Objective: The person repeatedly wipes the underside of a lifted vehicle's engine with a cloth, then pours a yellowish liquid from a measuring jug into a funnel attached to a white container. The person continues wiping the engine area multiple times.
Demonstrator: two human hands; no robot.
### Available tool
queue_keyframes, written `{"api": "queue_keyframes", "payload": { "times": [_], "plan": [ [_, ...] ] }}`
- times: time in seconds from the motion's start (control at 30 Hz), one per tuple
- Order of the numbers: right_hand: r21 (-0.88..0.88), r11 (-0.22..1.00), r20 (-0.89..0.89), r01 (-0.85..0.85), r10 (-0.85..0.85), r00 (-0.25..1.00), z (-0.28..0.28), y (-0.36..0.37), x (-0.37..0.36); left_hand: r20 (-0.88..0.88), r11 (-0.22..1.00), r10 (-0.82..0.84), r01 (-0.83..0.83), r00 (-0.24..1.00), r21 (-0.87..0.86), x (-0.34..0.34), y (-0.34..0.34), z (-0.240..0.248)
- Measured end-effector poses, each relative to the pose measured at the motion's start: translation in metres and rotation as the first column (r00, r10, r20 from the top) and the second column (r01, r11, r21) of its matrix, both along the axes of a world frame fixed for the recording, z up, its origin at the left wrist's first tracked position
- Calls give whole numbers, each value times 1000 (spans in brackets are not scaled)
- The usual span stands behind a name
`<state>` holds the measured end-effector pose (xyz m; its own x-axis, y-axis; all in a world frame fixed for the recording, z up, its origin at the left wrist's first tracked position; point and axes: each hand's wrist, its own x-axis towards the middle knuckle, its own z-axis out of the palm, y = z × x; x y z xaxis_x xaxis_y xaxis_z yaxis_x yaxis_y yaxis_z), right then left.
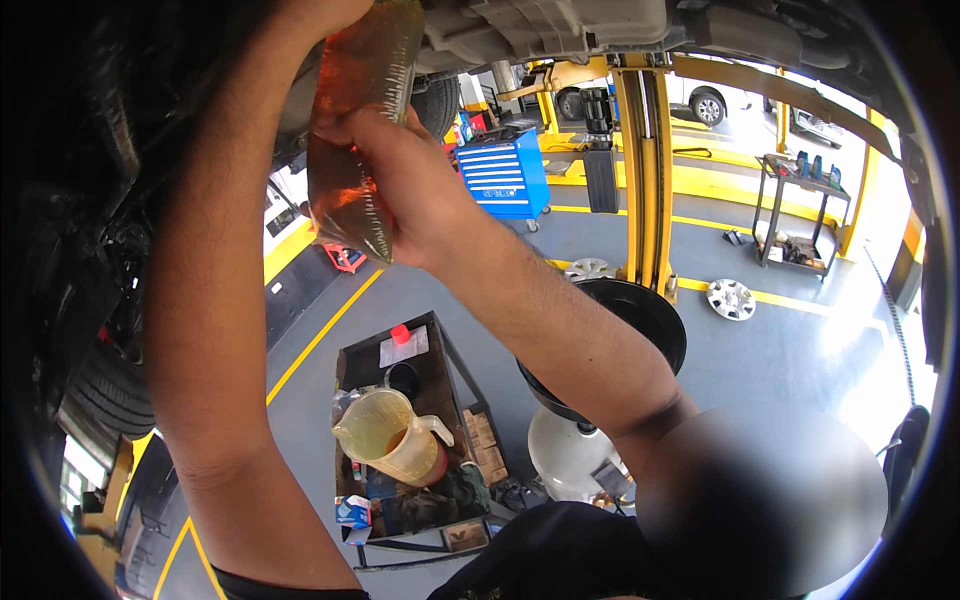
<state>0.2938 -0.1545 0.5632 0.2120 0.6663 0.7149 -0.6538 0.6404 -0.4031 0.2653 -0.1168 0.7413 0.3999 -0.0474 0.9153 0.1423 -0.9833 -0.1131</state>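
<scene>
Our right hand (410, 185) grips a clear, soft plastic pouch (338, 180), its red liquid (362, 75) not yet emptied; we cannot tell our left hand (330, 14)'s hold above.

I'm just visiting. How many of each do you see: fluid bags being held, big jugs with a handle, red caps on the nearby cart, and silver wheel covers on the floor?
Bag of reddish fluid, gripped by the right hand: 1
Jug: 1
Red cap: 1
Wheel covers, one partly hidden: 2
Total: 5
</scene>
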Motion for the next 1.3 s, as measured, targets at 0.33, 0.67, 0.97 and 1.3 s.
{"api": "queue_keyframes", "payload": {
  "times": [0.33,0.67,0.97,1.3],
  "plan": [
    [-22,996,13,84,-84,996,1,-3,5,-166,999,25,-17,986,48,-10,1,-15],
    [-46,989,-27,137,-139,990,8,0,3,55,985,-175,175,983,4,5,20,-13],
    [108,989,35,97,-101,994,34,-3,-8,-28,986,-161,160,987,-39,5,12,14],
    [54,996,-12,68,-68,998,61,-12,-15,-107,998,59,-57,992,25,1,-7,29]
  ]
}}
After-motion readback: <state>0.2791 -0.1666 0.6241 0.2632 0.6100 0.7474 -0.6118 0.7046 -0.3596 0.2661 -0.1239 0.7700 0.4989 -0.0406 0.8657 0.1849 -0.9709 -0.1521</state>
